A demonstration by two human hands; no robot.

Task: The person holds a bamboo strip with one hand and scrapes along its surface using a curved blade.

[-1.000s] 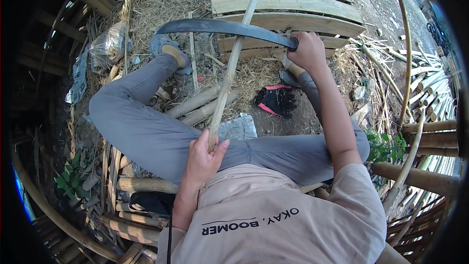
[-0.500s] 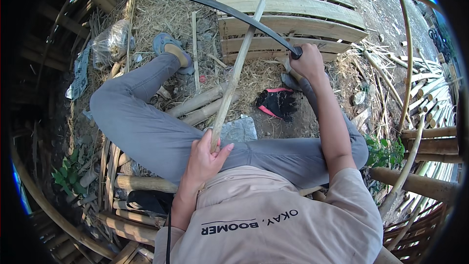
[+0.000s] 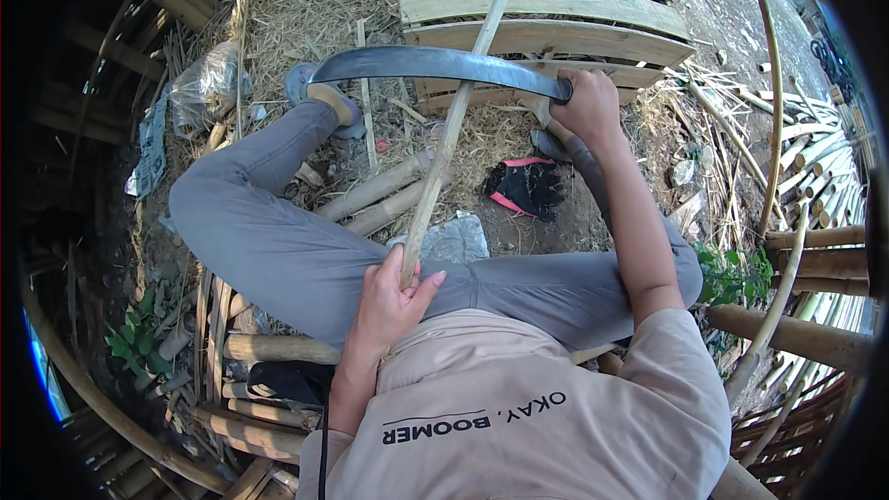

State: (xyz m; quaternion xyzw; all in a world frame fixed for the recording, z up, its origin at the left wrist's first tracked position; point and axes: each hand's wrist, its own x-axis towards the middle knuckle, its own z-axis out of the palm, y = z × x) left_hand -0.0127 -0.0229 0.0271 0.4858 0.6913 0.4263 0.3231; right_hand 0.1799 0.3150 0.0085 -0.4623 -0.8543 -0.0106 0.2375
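Note:
A long, pale bamboo strip point(image 3: 451, 143) slants away from my lap, its far end over the wooden slats. My left hand point(image 3: 389, 301) is closed round its near end, thumb lying along one side. In my right hand point(image 3: 585, 109) is the dark handle of a machete point(image 3: 417, 63) with a curved grey blade. The blade points left and crosses the strip in its upper part; whether the two touch I cannot tell. Its tip reaches above my left foot, and its flat side shows.
A slatted wooden crate point(image 3: 546, 2) stands ahead. On the ground lie a black and pink glove point(image 3: 525, 187), cut bamboo pieces point(image 3: 380, 194) and straw point(image 3: 306, 0). Bamboo poles point(image 3: 820, 162) are piled at the right, and a clear plastic bag point(image 3: 206, 79) rests at the left.
My right hand has come slightly nearer and turned the machete, so its blade now lies more level and shows its flat side. My left hand and the bamboo strip have hardly moved.

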